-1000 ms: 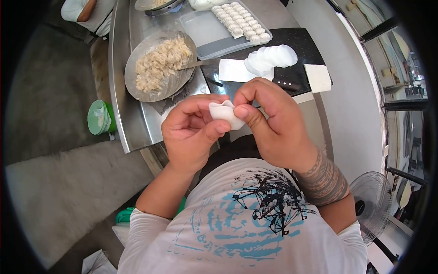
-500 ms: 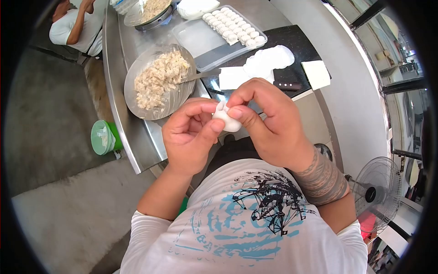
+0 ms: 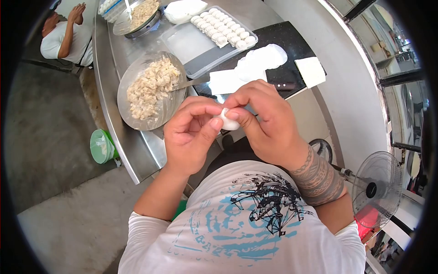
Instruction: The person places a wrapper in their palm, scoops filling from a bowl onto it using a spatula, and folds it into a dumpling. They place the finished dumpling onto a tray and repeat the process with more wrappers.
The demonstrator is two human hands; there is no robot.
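— Closer together now than a moment ago, left grip (image 3: 189,137) and right grip (image 3: 267,125). Shows far less of the dumpling (image 3: 228,121) too, just a small white bit between thumbs and fingertips.

— Both shut on it?

— Yes, both pinching tight on the dumpling. Hangs up in the air, above the lap, just off the near edge of the surface (image 3: 134,157).

— Any way to spoil it?

— Plenty. Pinching too hard, tearing the thin skin, squeezing the inside out. Or letting go too soon and dropping it onto the lap or the floor, with nothing below to catch it.

— And room to move?

— Lots in front. Bowl (image 3: 175,104) of filling (image 3: 148,86) near, up and to the left, with a spoon handle (image 3: 189,83) poking out toward the hands. Easy to bump. Tray (image 3: 187,43) farther back, with rows of done dumplings (image 3: 223,27) on one side and bare on the other. Stack of wrappers (image 3: 260,59) on the dark board (image 3: 279,34), knife handle (image 3: 285,85) just beside.

— And the sides?

— Open floor to the left, with a green bucket (image 3: 101,146) down there, well apart. Wall and fan (image 3: 376,189) to the right, well apart too. Another person (image 3: 61,39) far off at the top corner, not in the way.
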